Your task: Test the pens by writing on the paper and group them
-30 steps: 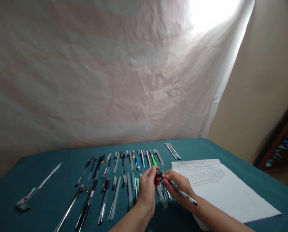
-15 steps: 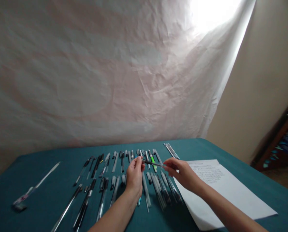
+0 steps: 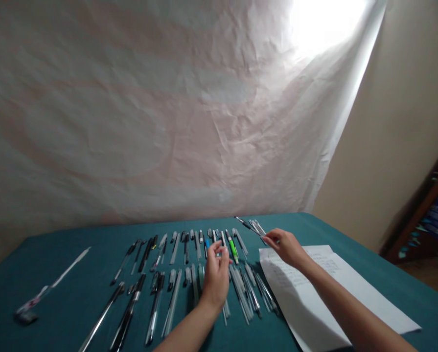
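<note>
In my right hand (image 3: 283,247) a slim pen (image 3: 246,224) with a dark section is pinched between thumb and fingertips at its near end. It points away to the upper left, raised above the table's far right part. My left hand (image 3: 217,274) hovers over the middle of the pens, its fingers loosely bent and apart, with no object discernible in them. Close by are a bright green pen (image 3: 233,250) and a small blue piece (image 3: 207,243). Several clear pen parts (image 3: 241,293) lie just right of my left wrist.
Two rows of pens, caps and barrels, such as a black pen (image 3: 156,308), cover the green tablecloth (image 3: 64,293). White sheets with handwriting (image 3: 365,298) lie at the right. A few pens (image 3: 256,227) rest together at the back. A long white item (image 3: 70,268) lies far left.
Both hands were at the pen together. My right hand has carried it away to the right and turned it to point outward; my left hand has let go and dropped slightly.
</note>
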Motion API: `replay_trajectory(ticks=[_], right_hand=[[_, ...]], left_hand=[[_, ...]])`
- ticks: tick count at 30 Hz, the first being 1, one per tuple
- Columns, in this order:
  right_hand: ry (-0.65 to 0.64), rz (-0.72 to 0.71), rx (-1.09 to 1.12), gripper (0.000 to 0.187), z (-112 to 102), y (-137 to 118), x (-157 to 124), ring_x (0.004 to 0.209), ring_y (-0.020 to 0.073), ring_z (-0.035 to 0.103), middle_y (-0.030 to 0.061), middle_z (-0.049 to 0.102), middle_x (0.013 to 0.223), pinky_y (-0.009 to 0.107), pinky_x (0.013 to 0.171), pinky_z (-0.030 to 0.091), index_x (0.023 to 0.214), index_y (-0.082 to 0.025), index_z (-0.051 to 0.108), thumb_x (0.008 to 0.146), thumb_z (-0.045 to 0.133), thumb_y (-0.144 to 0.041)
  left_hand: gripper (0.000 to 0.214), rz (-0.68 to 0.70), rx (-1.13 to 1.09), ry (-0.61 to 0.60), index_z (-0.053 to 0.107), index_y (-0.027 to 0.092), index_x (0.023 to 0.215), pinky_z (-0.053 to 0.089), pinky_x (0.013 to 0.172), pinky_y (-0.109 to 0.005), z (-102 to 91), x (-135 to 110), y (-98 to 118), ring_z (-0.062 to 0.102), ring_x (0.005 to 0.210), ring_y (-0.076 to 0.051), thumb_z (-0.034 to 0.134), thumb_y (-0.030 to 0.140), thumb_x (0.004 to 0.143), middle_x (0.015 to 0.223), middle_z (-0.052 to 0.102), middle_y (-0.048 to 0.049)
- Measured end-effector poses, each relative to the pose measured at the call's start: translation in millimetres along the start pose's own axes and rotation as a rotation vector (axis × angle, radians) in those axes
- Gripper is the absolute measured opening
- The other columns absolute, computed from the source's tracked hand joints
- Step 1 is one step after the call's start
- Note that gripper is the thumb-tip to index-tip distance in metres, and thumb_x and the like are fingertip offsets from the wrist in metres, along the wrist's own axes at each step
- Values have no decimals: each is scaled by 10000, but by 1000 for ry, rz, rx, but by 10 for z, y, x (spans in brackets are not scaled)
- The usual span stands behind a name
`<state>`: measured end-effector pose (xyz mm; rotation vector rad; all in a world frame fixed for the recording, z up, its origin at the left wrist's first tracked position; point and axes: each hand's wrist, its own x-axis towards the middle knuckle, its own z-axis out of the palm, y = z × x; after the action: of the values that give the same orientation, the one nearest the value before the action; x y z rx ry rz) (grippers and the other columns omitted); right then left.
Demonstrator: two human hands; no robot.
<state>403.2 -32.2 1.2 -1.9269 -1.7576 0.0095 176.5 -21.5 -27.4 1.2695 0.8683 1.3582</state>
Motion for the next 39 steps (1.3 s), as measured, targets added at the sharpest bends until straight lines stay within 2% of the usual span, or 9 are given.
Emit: replay_trajectory(ticks=[4,8,12,16,25,29,31,35,39], right_hand=[[37,198,-97,295,76,367,288,706,186,616,93,687,780,239,593,378,798,-165,681,838,464,-360],[17,369,-183,263,231,616,437,773,229,634,143,693,818,251,579,361,764,-157,690,807,509,-342],[-37,466,-221,251,384,738,493,828,244,641,162,692,877,249,586,369,776,-159,699,786,533,-348],[-81,493,-231,268,459,765,525,851,249,642,174,692,888,246,590,378,797,-152,707,782,529,-351],[-113,464,-241,300,425,645,491,856,242,640,174,691,885,253,621,390,819,-151,719,803,483,-337],[-84,421,-246,296,323,529,435,857,255,627,174,675,902,273,627,382,821,-150,700,817,457,-319],[-56,378,-244,298,254,425,386,896,258,606,172,654,966,283,652,377,886,-153,674,834,429,-316],[-75,240,-181,277,160,128,151,866,219,595,113,653,947,265,668,370,951,-179,612,839,434,-360],[-225,105,-52,276,149,-151,-273,684,158,600,33,662,774,223,600,372,945,-193,574,780,523,-408]], left_hand=[[231,172,362,-193,510,198,1062,400,808,-321,-8,-132,-31,551,887,-191,483,278,847,1039,567,-60],[229,319,655,-294,523,220,1031,370,818,-347,-27,-205,-36,524,867,-204,456,157,821,1007,570,-38],[278,380,737,-333,508,225,1045,362,812,-342,-35,-218,-8,506,875,-208,437,104,805,999,564,-30],[272,387,770,-348,506,224,1024,359,808,-346,-36,-213,16,494,873,-211,429,87,803,989,561,-29],[254,399,782,-368,524,225,977,360,804,-345,-33,-226,23,487,901,-215,432,69,798,969,570,-24],[254,405,784,-379,529,219,970,366,801,-343,-29,-229,26,496,898,-213,432,63,794,959,572,-24],[267,409,771,-389,526,216,983,369,806,-341,-24,-227,24,505,904,-210,430,57,791,971,571,-28],[286,415,737,-421,525,213,1000,377,814,-333,-11,-233,17,524,908,-205,426,48,789,978,567,-34],[298,435,732,-429,530,215,1013,384,814,-335,-2,-255,17,529,913,-210,421,46,793,988,567,-40]])
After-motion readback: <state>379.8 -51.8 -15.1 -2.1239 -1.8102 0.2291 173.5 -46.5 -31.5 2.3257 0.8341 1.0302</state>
